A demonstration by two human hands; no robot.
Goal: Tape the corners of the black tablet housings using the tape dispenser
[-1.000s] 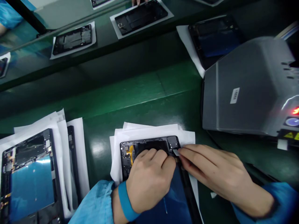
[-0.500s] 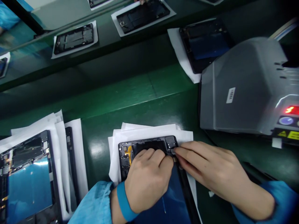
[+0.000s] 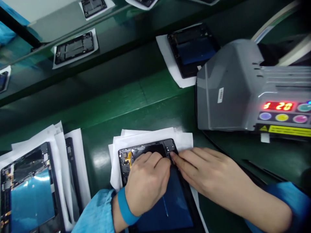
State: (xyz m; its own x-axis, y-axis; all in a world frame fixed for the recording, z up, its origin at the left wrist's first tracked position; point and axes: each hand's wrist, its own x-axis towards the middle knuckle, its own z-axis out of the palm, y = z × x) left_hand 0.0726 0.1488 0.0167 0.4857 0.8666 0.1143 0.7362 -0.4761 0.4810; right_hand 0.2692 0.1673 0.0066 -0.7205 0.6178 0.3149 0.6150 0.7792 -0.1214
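An opened tablet [image 3: 167, 204], with a black frame and dark blue battery area, lies on white sheets [image 3: 183, 137] in front of me. My left hand [image 3: 148, 181], with a blue wristband [image 3: 126, 207], rests over its upper part, fingers curled in. The curled fingers hide whatever they hold. My right hand [image 3: 204, 168] reaches in from the right, its thumb and fingers pressed together at the tablet's upper right corner. Anything between those fingertips is too hidden to make out. An orange flex cable [image 3: 128, 158] shows at the tablet's upper left.
At left, another opened tablet [image 3: 31, 200] lies on a stack of white sheets. A grey tape dispenser [image 3: 228, 94] with a lit red display stands at right; tweezers-like dark tools [image 3: 264, 170] lie below it. Further tablets [image 3: 194, 48] rest on paper at the back.
The view has swung to the right, bringing more of the dispenser into sight. Both hands stay at the tablet's upper part; the right fingertips have shifted slightly along its corner.
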